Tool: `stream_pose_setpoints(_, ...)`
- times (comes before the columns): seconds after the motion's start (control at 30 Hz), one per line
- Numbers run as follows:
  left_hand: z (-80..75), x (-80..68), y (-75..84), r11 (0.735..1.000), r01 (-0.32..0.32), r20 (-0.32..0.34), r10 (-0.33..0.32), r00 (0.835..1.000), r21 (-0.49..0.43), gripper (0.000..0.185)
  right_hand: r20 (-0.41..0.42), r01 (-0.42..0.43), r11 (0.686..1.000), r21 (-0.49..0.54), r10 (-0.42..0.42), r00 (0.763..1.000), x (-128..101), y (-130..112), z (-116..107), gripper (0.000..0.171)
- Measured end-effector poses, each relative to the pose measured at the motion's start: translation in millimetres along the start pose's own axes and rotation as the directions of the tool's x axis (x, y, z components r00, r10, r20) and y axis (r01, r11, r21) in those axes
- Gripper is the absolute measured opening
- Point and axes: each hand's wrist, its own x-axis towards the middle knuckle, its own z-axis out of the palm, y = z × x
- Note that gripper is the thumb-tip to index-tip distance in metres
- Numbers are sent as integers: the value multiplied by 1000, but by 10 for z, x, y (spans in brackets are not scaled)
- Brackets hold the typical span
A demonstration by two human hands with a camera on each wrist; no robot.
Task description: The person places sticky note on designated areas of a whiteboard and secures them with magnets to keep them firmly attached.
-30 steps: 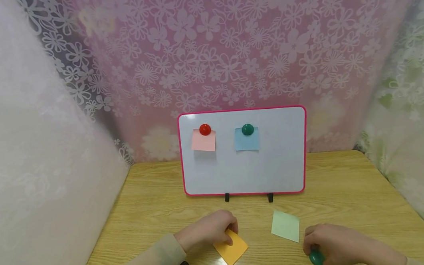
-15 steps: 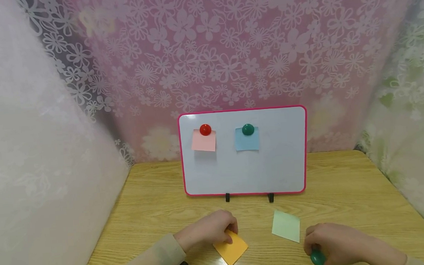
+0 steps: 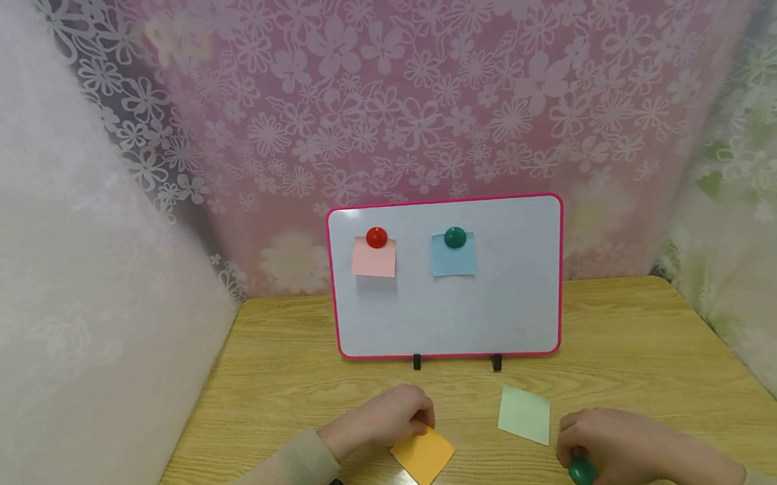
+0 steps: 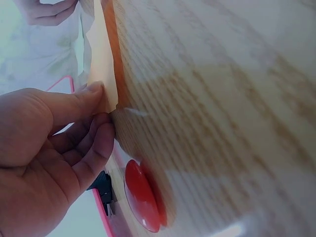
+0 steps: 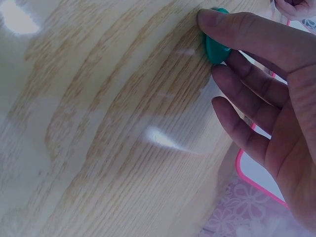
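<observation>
At orange note [image 3: 425, 460] — left hand [image 3: 395, 416] curled down, seemingly pinching

Wht-flowered pink curtain [image 3: 407, 102] behind wood tbl [image 3: 282, 350]; pale L drape [image 3: 74, 288], pale R drape [image 3: 745, 253].

Your left hand [image 4: 54, 143] pinches the orange note [image 4: 102, 57] at its edge. A red magnet [image 4: 140, 195] rests on the wooden table [image 4: 222, 123] near your fingers. Your right hand [image 4: 49, 12] appears at upper left.
</observation>
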Motion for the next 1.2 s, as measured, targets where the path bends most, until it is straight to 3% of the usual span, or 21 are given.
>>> stream_pose_setpoints(0.27, 28, -15, -41, 1000, -5, -31, 4, 1000, -18, 12, -11, 12, 1000, -10, -12, 1000, -6, -8, 1, 46)
stream_pose_setpoints(0.53, 21, -39, -121, 994, -32, -93, 22, 995, -108, 11, 16, -28, 1000, 10, 28, 999, 20, -23, -32, 40)
stream_pose_setpoints(0.73, -21, -52, -137, 987, -26, -113, 8, 994, -157, 11, -13, -11, 1000, 4, 11, 1000, 41, -43, -47, 40)
stream_pose_setpoints(0.97, -60, -63, -178, 952, -23, -137, -20, 990, -304, 8, -40, 4, 1000, 4, -4, 999, 94, -65, -82, 37)
stream_pose_setpoints(1.2, -88, -96, -226, 928, -53, -187, -18, 982, -368, 8, -89, -6, 1000, -21, 4, 996, 148, -86, -105, 36)
